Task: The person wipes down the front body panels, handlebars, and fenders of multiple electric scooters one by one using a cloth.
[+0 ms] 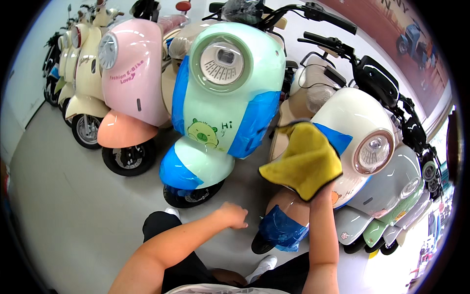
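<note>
A yellow cloth [303,159] with a dark edging is held up in my right hand [323,192], whose fingers are mostly hidden behind it. The cloth overlaps the front of a cream-white scooter [355,115], partly covered in blue film; I cannot tell whether the two touch. My left hand [234,215] hangs loosely closed, with nothing seen in it, below the front of a mint-green scooter [235,108]. Blue film [257,125] covers parts of that scooter, and a cartoon animal sticker [203,132] sits low on its panel.
To the left stand a pink scooter [132,73] with an orange front fender [126,130] and several cream ones [89,73]. A grey scooter [384,183] and others line the right. Black handlebars [325,17] jut out above. Grey floor [98,210] lies in front.
</note>
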`<state>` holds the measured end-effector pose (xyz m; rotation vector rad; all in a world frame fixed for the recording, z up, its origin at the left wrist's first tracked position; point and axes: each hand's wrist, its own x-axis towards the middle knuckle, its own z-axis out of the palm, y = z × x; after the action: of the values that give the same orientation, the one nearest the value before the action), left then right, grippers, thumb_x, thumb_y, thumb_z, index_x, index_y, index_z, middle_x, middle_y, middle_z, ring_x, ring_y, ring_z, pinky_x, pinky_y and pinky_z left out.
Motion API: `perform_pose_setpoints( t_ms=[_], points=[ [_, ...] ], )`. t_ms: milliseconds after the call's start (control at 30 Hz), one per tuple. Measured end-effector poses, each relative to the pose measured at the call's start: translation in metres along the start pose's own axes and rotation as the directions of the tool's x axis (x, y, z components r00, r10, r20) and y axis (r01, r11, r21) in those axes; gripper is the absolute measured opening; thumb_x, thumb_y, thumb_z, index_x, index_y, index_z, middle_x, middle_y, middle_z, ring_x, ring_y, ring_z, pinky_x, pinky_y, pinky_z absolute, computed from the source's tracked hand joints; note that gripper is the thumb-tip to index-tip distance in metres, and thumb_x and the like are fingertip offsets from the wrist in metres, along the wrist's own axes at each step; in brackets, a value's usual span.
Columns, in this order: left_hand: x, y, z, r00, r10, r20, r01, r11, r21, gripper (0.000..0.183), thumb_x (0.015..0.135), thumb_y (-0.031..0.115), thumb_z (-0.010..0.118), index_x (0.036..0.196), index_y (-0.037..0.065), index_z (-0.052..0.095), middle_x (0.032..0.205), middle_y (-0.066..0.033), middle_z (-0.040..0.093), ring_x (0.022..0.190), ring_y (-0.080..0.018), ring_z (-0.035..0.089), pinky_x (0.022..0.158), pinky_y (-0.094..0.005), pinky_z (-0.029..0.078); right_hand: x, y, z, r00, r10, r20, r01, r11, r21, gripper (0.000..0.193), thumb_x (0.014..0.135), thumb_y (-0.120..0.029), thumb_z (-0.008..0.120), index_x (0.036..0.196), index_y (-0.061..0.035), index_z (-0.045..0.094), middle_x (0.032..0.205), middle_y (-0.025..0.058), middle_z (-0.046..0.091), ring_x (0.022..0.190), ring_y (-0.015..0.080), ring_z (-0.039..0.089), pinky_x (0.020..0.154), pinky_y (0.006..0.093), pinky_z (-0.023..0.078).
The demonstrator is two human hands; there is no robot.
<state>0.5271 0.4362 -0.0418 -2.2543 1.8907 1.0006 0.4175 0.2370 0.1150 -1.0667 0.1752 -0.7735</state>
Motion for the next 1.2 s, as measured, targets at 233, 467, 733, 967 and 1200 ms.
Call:
perform_pose_setpoints(
  t_ms=[233, 467, 733, 967, 1200],
  points=[
    [-0.049, -0.016, -0.027, 0.900, -0.228, -0.371, 0.225, 0.973, -0.051, 0.057, 0.094, 0.053, 0.063, 0.126, 0.006, 0.064, 0.122, -0.0174, 0.067, 0.117, -0.0365, 0.063, 0.098, -0.0500, 0.048, 0.140, 0.015, 0.055, 0.977, -0.165, 0.133, 0.199, 0.929, -0.311, 0.050, 0.109, -0.034, 0.046, 0.151, -0.0064, 0.045, 0.144, 0.0089, 0.056, 0.130, 0.0252, 0.055, 0.110, 0.0395, 0.044],
    [-0.080, -0.027, -0.014, 0.753, -0.286, -0.593, 0.281, 0.954, -0.104, 0.051, 0.092, 0.048, 0.065, 0.121, 0.006, 0.066, 0.117, -0.0158, 0.066, 0.114, -0.0348, 0.061, 0.097, -0.0465, 0.045, 0.216, 0.028, 0.141, 0.757, -0.348, 0.552, 0.651, 0.336, -0.681, 0.038, 0.097, -0.020, 0.062, 0.129, 0.0002, 0.059, 0.130, 0.0197, 0.062, 0.118, 0.0352, 0.060, 0.101, 0.0405, 0.047],
    [-0.108, 0.021, 0.000, 0.883, -0.020, -0.469, 0.003, 0.999, -0.039, 0.045, 0.092, 0.045, 0.067, 0.113, 0.005, 0.066, 0.110, -0.0146, 0.067, 0.106, -0.0328, 0.064, 0.089, -0.0470, 0.047, 0.255, 0.003, 0.222, 0.698, -0.296, 0.652, 0.599, -0.258, -0.758, 0.052, 0.090, -0.031, 0.071, 0.134, -0.0035, 0.060, 0.128, 0.0209, 0.067, 0.122, 0.0379, 0.062, 0.103, 0.0417, 0.048],
    [-0.092, 0.023, 0.003, 0.929, 0.110, -0.353, -0.136, 0.989, -0.049, 0.043, 0.092, 0.041, 0.069, 0.113, 0.004, 0.067, 0.107, -0.0145, 0.068, 0.104, -0.0314, 0.065, 0.087, -0.0451, 0.047, 0.300, -0.004, 0.296, 0.824, 0.065, 0.562, 0.548, -0.340, -0.764, 0.064, 0.092, -0.057, 0.061, 0.130, -0.0048, 0.068, 0.119, 0.0203, 0.072, 0.114, 0.0358, 0.068, 0.099, 0.0401, 0.049],
    [-0.082, 0.022, 0.010, 0.946, 0.041, -0.321, -0.066, 0.996, -0.068, 0.044, 0.091, 0.042, 0.070, 0.113, 0.004, 0.069, 0.106, -0.0136, 0.070, 0.104, -0.0312, 0.064, 0.088, -0.0446, 0.045, 0.356, 0.040, 0.349, 0.799, 0.290, 0.527, 0.602, -0.368, -0.709, 0.072, 0.092, -0.068, 0.054, 0.131, -0.0093, 0.070, 0.128, 0.0172, 0.070, 0.116, 0.0291, 0.068, 0.101, 0.0399, 0.049]
  ],
)
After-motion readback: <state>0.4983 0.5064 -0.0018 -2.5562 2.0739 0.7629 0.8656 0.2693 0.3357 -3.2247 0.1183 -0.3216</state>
